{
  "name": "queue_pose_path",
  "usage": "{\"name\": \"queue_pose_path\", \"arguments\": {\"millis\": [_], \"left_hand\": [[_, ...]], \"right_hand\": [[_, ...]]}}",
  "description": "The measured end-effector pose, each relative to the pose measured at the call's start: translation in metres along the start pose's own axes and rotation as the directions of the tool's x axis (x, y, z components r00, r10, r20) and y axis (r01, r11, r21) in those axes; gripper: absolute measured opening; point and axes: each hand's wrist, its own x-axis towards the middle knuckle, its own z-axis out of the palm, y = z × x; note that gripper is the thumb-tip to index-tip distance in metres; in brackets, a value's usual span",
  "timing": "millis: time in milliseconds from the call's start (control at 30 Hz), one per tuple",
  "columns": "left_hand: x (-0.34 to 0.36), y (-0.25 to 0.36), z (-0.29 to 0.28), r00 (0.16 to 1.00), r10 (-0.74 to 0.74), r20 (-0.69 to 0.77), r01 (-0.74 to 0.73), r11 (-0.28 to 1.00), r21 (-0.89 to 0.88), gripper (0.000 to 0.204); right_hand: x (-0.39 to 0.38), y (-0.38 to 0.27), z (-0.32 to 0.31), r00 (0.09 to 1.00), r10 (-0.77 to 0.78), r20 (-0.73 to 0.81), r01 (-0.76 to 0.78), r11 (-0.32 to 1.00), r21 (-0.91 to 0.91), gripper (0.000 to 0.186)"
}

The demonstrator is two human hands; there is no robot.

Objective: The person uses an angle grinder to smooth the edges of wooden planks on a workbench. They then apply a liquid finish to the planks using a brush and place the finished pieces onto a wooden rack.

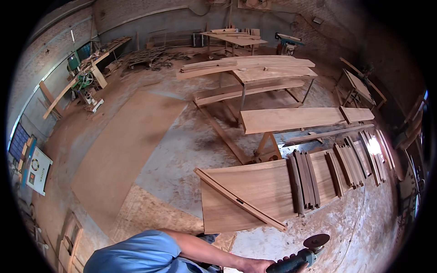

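While the grinder [293, 262] is apparently being steadied at near right, its rear is being gripped by the closed left hand [257, 265]; the right hand's hold cannot be told. Clearance around the disc [317, 241] is seemingly being called for next.

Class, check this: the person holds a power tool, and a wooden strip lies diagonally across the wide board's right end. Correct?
Wrong end: the head view shows the wooden strip lying diagonally across the left end of the wide board. The power tool is indeed held.
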Motion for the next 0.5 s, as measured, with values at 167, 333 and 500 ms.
{"name": "queue_pose_path", "arguments": {"millis": [167,333,500], "left_hand": [[0.008,-0.025,-0.005,1.000,0.020,-0.022,-0.018,0.998,0.066,0.027],[0.009,-0.034,-0.010,1.000,-0.013,0.004,0.013,1.000,0.002,0.019],[-0.008,-0.018,-0.011,0.990,-0.059,0.125,0.092,0.957,-0.275,0.030]], "right_hand": [[0.017,0.023,-0.045,0.996,0.045,0.075,-0.052,0.995,0.090,0.067],[0.024,0.019,-0.048,0.992,0.034,0.123,-0.037,0.999,0.021,0.068],[0.017,-0.002,-0.019,0.997,0.045,0.070,-0.044,0.999,-0.026,0.061]]}}
